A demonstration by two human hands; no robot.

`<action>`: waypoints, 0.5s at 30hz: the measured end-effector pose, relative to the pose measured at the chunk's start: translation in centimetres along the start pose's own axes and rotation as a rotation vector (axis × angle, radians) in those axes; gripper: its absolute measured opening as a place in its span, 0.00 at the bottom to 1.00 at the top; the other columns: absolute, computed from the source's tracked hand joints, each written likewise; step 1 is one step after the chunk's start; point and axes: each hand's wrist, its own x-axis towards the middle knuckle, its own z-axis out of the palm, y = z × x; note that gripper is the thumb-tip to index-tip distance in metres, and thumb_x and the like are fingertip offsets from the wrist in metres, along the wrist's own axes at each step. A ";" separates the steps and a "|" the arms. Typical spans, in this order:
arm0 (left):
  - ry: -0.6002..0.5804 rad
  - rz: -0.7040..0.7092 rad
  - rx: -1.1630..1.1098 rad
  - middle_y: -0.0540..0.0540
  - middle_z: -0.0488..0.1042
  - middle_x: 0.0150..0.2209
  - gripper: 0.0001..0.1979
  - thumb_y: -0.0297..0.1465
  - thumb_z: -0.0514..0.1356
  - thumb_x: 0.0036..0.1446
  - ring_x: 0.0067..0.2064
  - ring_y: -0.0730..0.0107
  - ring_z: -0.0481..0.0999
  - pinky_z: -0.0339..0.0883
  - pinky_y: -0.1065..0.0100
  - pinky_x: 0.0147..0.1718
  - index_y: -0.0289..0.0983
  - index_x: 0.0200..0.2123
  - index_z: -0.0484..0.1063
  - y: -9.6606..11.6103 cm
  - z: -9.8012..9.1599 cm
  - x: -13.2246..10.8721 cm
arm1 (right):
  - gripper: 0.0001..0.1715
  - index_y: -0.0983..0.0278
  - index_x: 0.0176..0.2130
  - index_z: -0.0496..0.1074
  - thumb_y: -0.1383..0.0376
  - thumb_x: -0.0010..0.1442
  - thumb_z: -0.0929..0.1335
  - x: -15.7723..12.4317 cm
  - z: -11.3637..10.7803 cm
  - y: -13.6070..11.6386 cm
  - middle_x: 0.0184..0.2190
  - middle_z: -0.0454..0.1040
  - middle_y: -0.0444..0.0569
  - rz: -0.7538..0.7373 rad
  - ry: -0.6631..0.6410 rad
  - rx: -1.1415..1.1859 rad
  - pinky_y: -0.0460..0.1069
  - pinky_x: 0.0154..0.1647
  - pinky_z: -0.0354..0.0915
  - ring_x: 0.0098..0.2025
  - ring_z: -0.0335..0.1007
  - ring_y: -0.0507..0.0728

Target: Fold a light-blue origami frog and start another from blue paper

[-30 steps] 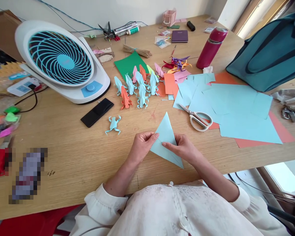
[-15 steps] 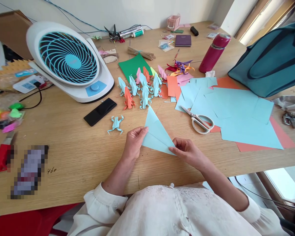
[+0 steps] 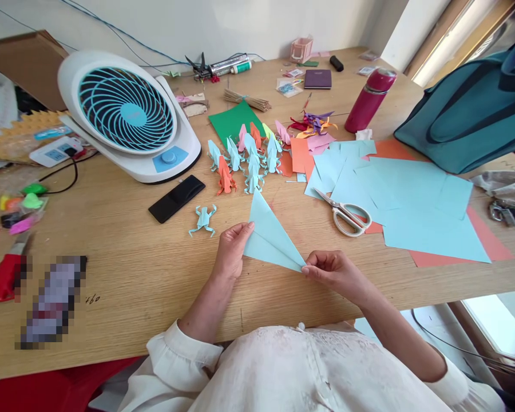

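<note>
A light blue sheet of paper, folded into a triangle with a crease across it, is held just above the wooden table. My left hand pinches its left edge between thumb and fingers. At the sheet's right corner, my right hand grips the tip with thumb and forefinger. One light blue paper frog lies on the table left of my left hand. Beyond the sheet stand several folded paper frogs in blue, orange, pink and yellow-green, close together.
Scissors lie to the right beside light blue paper sheets. A white fan and a black phone-like slab are at left. A magenta bottle and a teal bag stand at back right.
My right hand has slid outward to the sheet's right corner, its fingertips now at the very tip. My left hand keeps its pinch on the left edge. The view has shifted slightly.
</note>
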 end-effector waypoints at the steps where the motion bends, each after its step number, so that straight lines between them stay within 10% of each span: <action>1: 0.004 -0.002 -0.006 0.54 0.68 0.20 0.16 0.40 0.71 0.42 0.23 0.79 0.63 0.57 0.75 0.24 0.34 0.22 0.73 0.0 0.0 0.0 | 0.21 0.64 0.26 0.70 0.49 0.53 0.73 -0.1 -0.1 0.1 0.21 0.64 0.41 -0.006 0.000 -0.016 0.47 0.24 0.46 0.24 0.50 0.49; 9: 0.051 -0.008 -0.077 0.55 0.69 0.19 0.18 0.41 0.73 0.38 0.23 0.78 0.65 0.60 0.74 0.26 0.34 0.21 0.72 0.3 -0.1 0.2 | 0.26 0.62 0.21 0.58 0.51 0.60 0.68 -1.3 -1.5 0.4 0.18 0.53 0.39 -0.073 0.088 -0.214 0.47 0.21 0.45 0.22 0.46 0.49; 15: 0.013 -0.013 -0.039 0.55 0.68 0.18 0.19 0.42 0.73 0.39 0.22 0.79 0.63 0.57 0.75 0.24 0.34 0.21 0.71 -0.4 -0.5 0.6 | 0.06 0.60 0.38 0.72 0.66 0.65 0.65 -6.7 -0.5 -6.6 0.29 0.72 0.47 -0.603 0.272 -0.614 0.49 0.29 0.63 0.29 0.67 0.54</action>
